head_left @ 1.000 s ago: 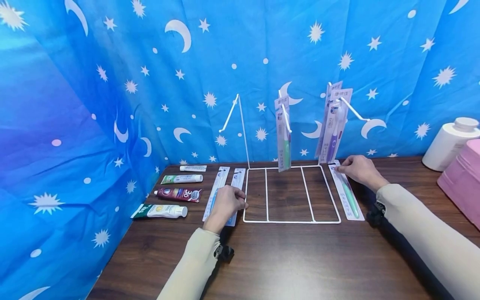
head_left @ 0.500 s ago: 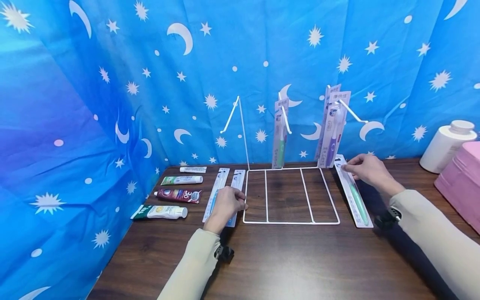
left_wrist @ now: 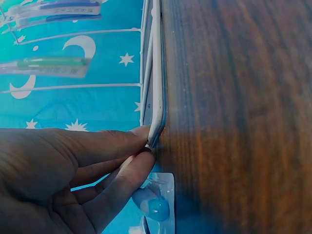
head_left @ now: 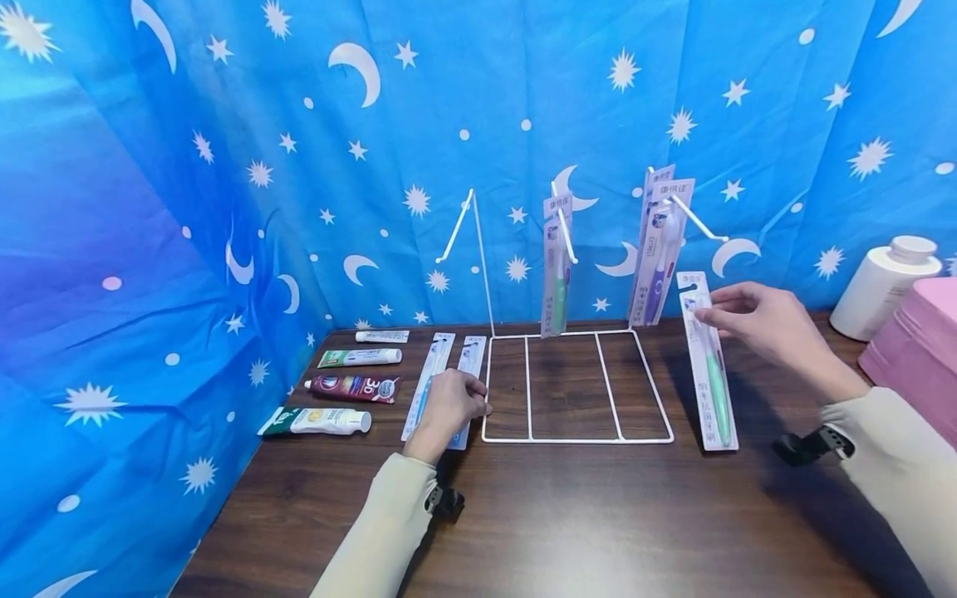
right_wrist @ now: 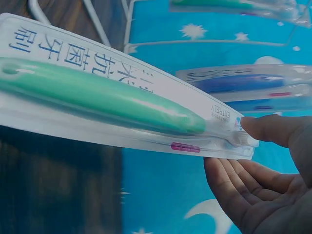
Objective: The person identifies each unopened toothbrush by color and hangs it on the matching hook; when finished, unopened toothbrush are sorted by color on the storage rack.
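Right of centre in the head view, the right hand (head_left: pixel 770 324) pinches the upper part of a long white-backed clear-plastic pack holding a green-handled toothbrush (head_left: pixel 710 374), its top leaning leftward. Left of centre, the left hand (head_left: pixel 447 407) pinches the left side of a white wire rack (head_left: pixel 576 441); a packaged purple-handled toothbrush (head_left: pixel 660 266) hangs upper right.
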`<act>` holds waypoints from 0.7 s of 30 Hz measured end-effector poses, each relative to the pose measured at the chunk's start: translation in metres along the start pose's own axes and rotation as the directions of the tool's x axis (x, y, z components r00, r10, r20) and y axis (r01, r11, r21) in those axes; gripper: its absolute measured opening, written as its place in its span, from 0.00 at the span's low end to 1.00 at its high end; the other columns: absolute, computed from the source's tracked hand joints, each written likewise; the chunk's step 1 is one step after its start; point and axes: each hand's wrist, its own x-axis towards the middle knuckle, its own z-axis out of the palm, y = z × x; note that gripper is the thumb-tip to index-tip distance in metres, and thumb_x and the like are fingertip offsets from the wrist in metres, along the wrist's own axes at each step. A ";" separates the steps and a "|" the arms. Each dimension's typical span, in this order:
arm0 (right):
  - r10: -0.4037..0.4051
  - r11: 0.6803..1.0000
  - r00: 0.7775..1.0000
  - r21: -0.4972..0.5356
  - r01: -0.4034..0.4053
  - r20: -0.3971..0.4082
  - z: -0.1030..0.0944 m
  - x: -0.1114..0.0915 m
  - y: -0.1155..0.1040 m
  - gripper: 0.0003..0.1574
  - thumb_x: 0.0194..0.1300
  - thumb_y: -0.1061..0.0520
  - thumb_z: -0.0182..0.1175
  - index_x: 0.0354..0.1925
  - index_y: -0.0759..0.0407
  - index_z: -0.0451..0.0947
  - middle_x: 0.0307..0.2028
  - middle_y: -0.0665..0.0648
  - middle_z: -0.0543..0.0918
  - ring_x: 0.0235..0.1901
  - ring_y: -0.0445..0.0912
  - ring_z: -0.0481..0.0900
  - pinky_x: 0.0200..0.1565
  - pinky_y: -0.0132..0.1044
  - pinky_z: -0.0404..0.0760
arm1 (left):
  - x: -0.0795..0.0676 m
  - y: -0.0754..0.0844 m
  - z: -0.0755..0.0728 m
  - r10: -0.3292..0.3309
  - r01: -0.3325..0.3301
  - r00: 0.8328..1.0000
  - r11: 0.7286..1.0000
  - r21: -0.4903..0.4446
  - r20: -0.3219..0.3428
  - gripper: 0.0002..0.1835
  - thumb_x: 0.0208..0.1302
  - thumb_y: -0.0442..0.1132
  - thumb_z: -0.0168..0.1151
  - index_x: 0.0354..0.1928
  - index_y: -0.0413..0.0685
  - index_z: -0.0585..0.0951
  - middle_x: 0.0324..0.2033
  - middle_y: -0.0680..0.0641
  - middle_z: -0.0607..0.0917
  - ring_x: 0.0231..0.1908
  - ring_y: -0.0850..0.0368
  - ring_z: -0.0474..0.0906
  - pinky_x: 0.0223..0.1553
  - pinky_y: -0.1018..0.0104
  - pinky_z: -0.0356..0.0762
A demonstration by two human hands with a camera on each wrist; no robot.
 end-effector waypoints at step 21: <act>-0.109 0.966 0.926 0.182 0.185 -0.362 -0.062 -0.070 -0.075 0.30 0.62 0.51 0.67 0.61 0.54 0.73 0.41 0.40 0.79 0.37 0.29 0.76 0.35 0.16 0.70 | -0.002 0.004 0.000 -0.015 0.015 1.000 1.000 0.012 -0.002 0.08 0.46 0.32 0.77 0.28 0.45 0.86 0.20 0.55 0.81 0.24 0.61 0.74 0.27 0.68 0.71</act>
